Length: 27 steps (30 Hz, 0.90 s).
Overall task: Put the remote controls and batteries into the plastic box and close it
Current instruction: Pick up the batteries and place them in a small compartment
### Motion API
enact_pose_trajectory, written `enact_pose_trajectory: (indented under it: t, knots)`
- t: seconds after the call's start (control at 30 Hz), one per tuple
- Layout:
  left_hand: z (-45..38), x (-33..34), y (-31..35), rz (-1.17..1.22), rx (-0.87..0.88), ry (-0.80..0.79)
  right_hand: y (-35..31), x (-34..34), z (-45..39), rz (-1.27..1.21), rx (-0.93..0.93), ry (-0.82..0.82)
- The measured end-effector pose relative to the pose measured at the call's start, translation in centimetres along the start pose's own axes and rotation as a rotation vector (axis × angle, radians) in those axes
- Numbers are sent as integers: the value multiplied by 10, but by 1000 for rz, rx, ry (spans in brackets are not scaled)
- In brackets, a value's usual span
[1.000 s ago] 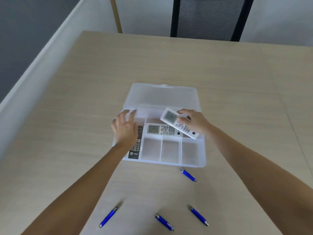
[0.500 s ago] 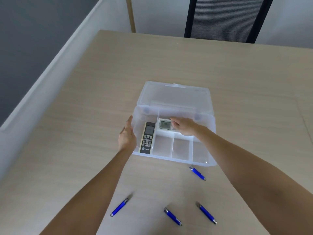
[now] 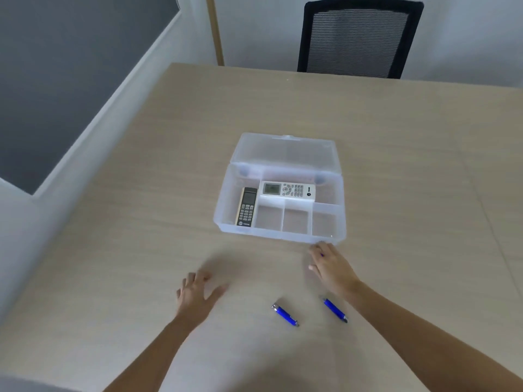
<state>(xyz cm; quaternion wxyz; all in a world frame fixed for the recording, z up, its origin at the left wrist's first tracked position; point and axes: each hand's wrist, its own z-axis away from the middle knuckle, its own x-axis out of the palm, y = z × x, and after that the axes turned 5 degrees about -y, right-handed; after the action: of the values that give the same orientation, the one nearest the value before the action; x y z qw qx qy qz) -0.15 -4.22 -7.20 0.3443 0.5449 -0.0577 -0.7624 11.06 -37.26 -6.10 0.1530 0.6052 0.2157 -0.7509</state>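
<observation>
L hand [image 3: 198, 292] motion-blurred; batt under R hand [image 3: 329, 264] mostly hidden, only blue speck betw fingers [image 3: 317, 250].

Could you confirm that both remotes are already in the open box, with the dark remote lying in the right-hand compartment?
Not quite: the head view shows the dark remote in the left-hand compartment of the open box, lying lengthwise. The white remote lies crosswise in the rear compartment, so both remotes are indeed already in.

Frosted translucent plastic box [image 3: 223, 210] on a matt wood-grain table [image 3: 141, 222]; glossy blue batteries [image 3: 284, 314].
</observation>
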Motion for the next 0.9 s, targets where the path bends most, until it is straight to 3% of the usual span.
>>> enact_pose_trajectory:
  t: [0.17, 0.3, 0.43, 0.57, 0.67, 0.77, 0.9]
  knots:
    - [26, 8, -6, -127, 124, -95, 5, 13, -22, 57, 128, -151]
    - [41, 16, 39, -20, 335, -275, 7, 5, -19, -349, 310, -236]
    - [50, 42, 96, -223, 680, -334, 21, -2, 22, -464, 370, -318]
    - [43, 59, 111, -518, 810, -336, 16, -10, 62, -441, 305, -449]
    - [40, 62, 111, -713, 798, -375, 0, -9, 68, -411, 261, -453]
    - [40, 56, 119, -740, 801, -294, -11, -9, 64, -381, 249, -453]
    - [31, 45, 131, -358, 526, -314, -5, -21, 51, -362, 241, -507]
